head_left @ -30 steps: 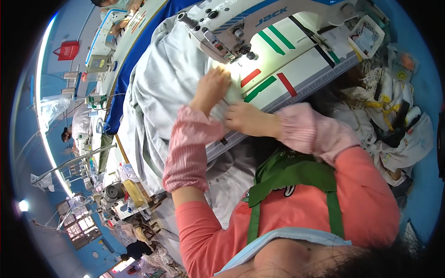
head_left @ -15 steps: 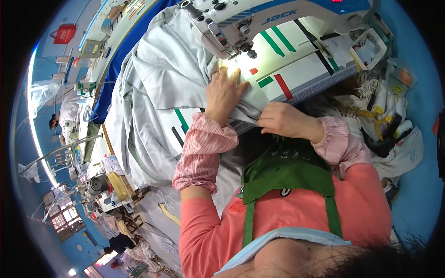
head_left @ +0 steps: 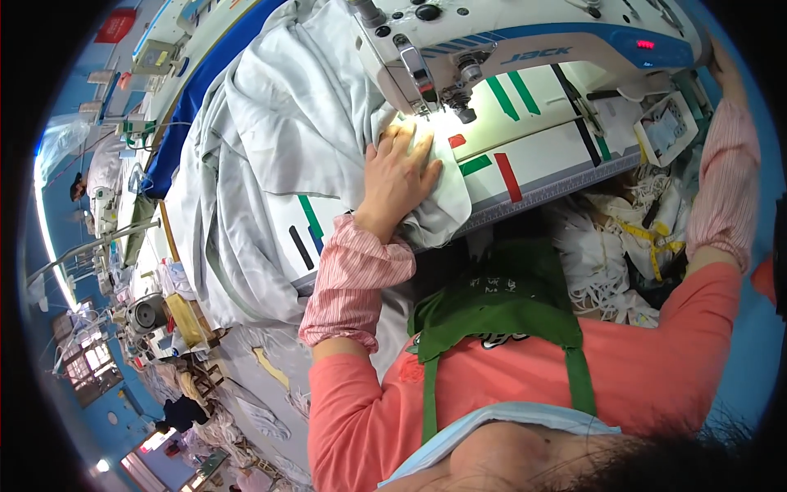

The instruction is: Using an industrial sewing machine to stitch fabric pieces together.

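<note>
My left hand (head_left: 399, 174) lies flat on pale grey cloth (head_left: 287, 131), fingers spread, just in front of the lit needle area of a white and blue sewing machine (head_left: 533, 53). The cloth's edge runs under the presser foot (head_left: 430, 111), though the needle tip is lost in glare. At the far right my right hand (head_left: 726, 72) reaches up to the end of the machine head. Its fingers are mostly hidden there, so their grip does not show.
Green, red (head_left: 507, 178) and black tape strips mark the machine bed, and a ruler strip (head_left: 541, 188) edges its front. A white tray (head_left: 668, 129) stands at the right. Below it are white scraps and a yellow tape measure (head_left: 654, 246). Cloth drapes off the left side.
My right hand has let go of the cloth's front edge and moved up to the machine's right end. My left hand stays on the cloth. The whole view has shifted slightly.
</note>
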The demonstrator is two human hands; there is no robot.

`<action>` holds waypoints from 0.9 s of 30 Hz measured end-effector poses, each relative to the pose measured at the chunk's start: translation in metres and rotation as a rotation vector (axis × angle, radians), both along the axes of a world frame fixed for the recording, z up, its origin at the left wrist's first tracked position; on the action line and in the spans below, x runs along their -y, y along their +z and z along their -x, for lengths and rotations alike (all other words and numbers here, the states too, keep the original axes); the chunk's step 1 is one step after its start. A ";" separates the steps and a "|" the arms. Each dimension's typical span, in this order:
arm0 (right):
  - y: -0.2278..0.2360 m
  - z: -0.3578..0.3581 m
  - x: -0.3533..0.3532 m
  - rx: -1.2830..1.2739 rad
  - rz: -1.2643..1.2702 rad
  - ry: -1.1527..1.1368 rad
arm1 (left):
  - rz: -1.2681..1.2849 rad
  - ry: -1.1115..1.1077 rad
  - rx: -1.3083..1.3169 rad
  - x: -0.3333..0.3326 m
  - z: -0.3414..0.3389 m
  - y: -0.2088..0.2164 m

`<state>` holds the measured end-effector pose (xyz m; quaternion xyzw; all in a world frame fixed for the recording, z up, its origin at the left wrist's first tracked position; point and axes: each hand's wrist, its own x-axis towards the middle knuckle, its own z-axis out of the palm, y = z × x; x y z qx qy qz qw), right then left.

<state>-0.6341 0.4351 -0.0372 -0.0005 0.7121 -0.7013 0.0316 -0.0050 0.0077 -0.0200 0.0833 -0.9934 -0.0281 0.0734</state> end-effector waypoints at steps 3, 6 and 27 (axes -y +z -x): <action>0.033 -0.075 -0.045 -0.124 -0.289 0.150 | -0.050 -0.027 -0.032 0.008 -0.012 0.007; 0.042 -0.170 -0.053 -0.169 -0.506 -0.043 | 0.016 -0.066 -0.182 0.015 -0.023 0.003; 0.028 -0.444 0.120 -0.409 -0.150 0.327 | -0.107 -0.079 -0.080 0.021 -0.021 0.001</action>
